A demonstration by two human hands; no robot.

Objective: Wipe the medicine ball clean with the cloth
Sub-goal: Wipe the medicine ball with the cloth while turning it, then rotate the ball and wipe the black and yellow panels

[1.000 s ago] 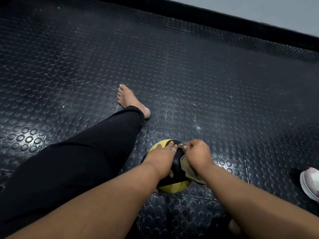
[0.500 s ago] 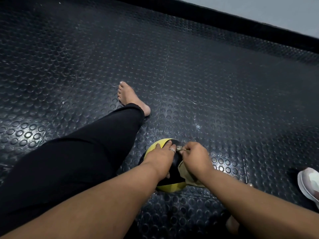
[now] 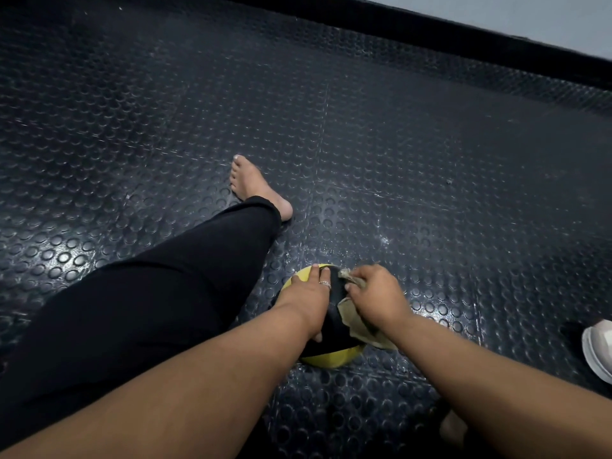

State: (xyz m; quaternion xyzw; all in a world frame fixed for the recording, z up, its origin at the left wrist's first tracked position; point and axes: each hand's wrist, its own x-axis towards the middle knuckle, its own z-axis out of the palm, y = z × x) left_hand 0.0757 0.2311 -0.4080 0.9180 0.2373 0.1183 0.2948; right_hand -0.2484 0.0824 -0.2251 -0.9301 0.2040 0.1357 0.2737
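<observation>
A yellow and black medicine ball rests on the studded floor between my forearms. My left hand lies flat over its top left side, fingers spread, holding it steady; a ring shows on one finger. My right hand presses a tan cloth against the ball's upper right side, fingers closed on the cloth. Part of the cloth hangs down under my right wrist. Much of the ball is hidden by both hands.
My left leg in black trousers stretches out to the left, bare foot ahead. A white shoe lies at the right edge. Black studded rubber mats cover the floor up to a dark baseboard.
My right hand with the cloth has slid slightly right and toward me across the ball's top. My left hand has stayed on the ball.
</observation>
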